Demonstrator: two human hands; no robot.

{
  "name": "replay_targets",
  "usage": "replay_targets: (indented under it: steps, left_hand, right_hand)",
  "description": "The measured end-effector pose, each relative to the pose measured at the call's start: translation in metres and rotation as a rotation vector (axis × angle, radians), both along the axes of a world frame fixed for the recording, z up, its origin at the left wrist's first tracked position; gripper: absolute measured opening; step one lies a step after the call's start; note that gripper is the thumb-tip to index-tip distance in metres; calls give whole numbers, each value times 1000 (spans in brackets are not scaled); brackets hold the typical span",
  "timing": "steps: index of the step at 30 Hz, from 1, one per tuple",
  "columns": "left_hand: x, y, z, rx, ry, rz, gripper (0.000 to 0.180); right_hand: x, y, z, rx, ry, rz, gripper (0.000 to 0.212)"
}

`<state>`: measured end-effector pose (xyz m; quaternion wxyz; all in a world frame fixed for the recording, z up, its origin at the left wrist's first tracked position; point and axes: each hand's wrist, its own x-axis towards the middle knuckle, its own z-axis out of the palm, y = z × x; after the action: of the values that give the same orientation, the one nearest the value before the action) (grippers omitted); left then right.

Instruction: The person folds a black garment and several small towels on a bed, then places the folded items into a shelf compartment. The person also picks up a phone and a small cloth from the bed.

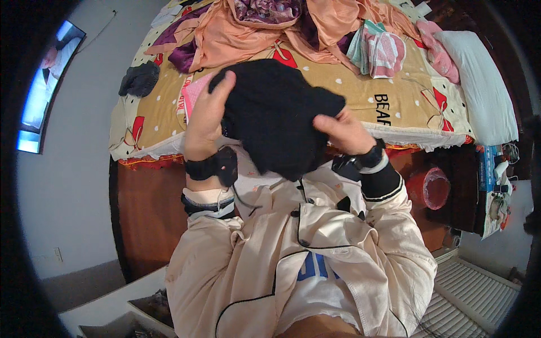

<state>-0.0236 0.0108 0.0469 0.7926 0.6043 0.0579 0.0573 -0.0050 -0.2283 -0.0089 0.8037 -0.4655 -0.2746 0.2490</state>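
A soft black cloth piece (276,115), perhaps a knitted garment, is held up in front of me between both hands. Its exact kind I cannot make out. My left hand (204,121) grips its left edge, thumb on top and the other fingers hidden behind the fabric. At the right edge, my right hand (348,132) pinches a corner of it with the thumb in front. The cloth hangs down between them over my lap and hides part of the bed's near edge. Behind my left hand a pink piece (195,93) lies on the bed, partly covered.
The bed (411,104) has a tan printed cover. On it lie peach and purple bedding (236,42), a dark folded cloth (139,79), a striped cloth (380,50), a pink cloth (438,50) and a white pillow (479,84). A red bin (429,188) stands right, beside a cluttered side table (489,186).
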Motion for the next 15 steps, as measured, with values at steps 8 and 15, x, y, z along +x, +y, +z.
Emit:
replay_targets:
  steps: [8,15]
  left_hand:
    - [-8,5,-2,-138,-100,-84,39]
    - [4,-5,-33,-760,-86,-298,64]
  right_hand:
    - [4,-4,10,-43,14,-70,33]
    - [0,11,21,213,191,-23,38]
